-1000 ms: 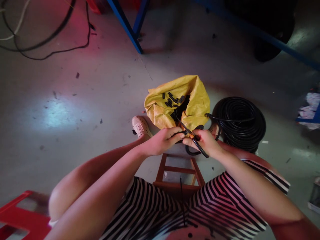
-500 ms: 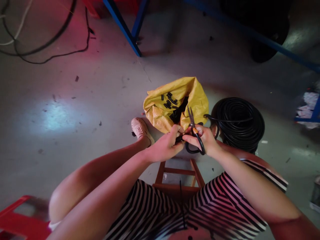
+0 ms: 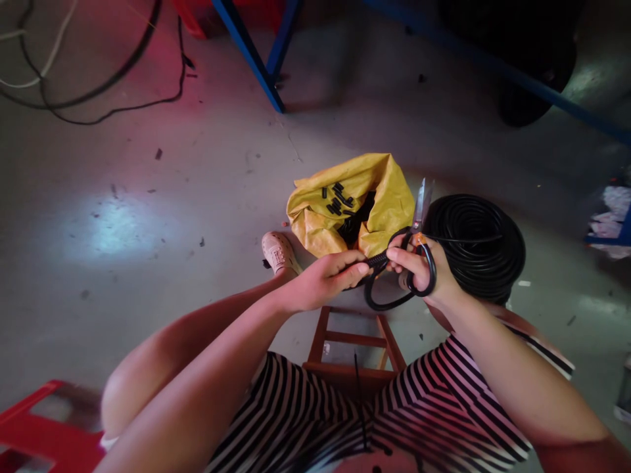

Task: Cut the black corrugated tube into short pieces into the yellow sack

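Observation:
My left hand [image 3: 335, 276] is closed on a black ribbed piece [image 3: 377, 260] just in front of the yellow bag. Black-handled scissors [image 3: 419, 213] stay in my right hand [image 3: 419, 266], blades pointing up and slightly apart, while its thumb and fingers pinch the other end of the ribbed piece. Black tubing loops below my hands. The open yellow bag [image 3: 315, 226] holds several short black pieces [image 3: 336, 202] on its fold and more dark material inside. A coil of black tubing [image 3: 473, 246] lies right of the bag.
A wooden stool frame [image 3: 355, 339] is between my legs. Blue metal legs [image 3: 256, 62] stand beyond the bag. Cables [image 3: 113, 108] lie on the floor at upper left. A red stool [image 3: 44, 433] is at lower left.
My right hand has moved right with the scissors, whose blades now show apart. The ribbed black piece is stretched between my hands, more of it visible.

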Tool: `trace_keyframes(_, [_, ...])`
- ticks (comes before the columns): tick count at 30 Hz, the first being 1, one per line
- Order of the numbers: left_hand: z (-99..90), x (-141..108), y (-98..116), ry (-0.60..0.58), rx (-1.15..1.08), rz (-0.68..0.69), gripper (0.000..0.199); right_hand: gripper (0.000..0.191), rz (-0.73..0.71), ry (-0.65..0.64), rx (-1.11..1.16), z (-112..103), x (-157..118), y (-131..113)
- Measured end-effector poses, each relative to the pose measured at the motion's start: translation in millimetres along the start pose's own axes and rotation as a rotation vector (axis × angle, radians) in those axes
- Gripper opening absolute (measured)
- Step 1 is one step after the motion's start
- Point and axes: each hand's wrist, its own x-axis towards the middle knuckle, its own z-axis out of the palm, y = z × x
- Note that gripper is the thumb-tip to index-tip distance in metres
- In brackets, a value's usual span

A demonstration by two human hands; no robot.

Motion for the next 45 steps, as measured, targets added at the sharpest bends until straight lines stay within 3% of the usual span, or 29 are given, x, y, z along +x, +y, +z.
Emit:
trace_keyframes(7, [-9.8,-5,0,0.296,0.017,0.047,0.032,0.043,-0.042,0.032,-0.08,1,0,17])
trace_keyframes(10, [-10.9,-6,2,0.396,-0.037,0.05,0.03,0.046,0.003,-0.019,-0.05,6,-1,25])
trace_keyframes(20, [2.2,1,10,0.255,-0.09,0.003,0.024,0.046,0.04,-0.112,0.074,17,-16,33])
trace_keyframes(24, [10.0,6,10,0.229,-0.036,0.033,0.023,0.045,0.044,-0.047,0.116,21,-20,34])
trace_keyframes(29, [14.7,14,15,0.419,-0.048,0.062,0.02,0.036,0.152,0.144,0.407,28,-25,37])
trace_keyframes(32, [15.2,16,19,0.529,-0.041,0.087,0.02,0.035,0.211,0.192,0.562,30,-27,32])
trace_keyframes(39, [20.0,17,28,0.485,0.02,0.103,0.018,0.03,0.311,0.183,0.736,34,-32,12])
trace_keyframes(45, [27.8,7,41,0.523,0.098,0.162,0.015,0.029,0.346,0.122,0.816,32,-39,-2])
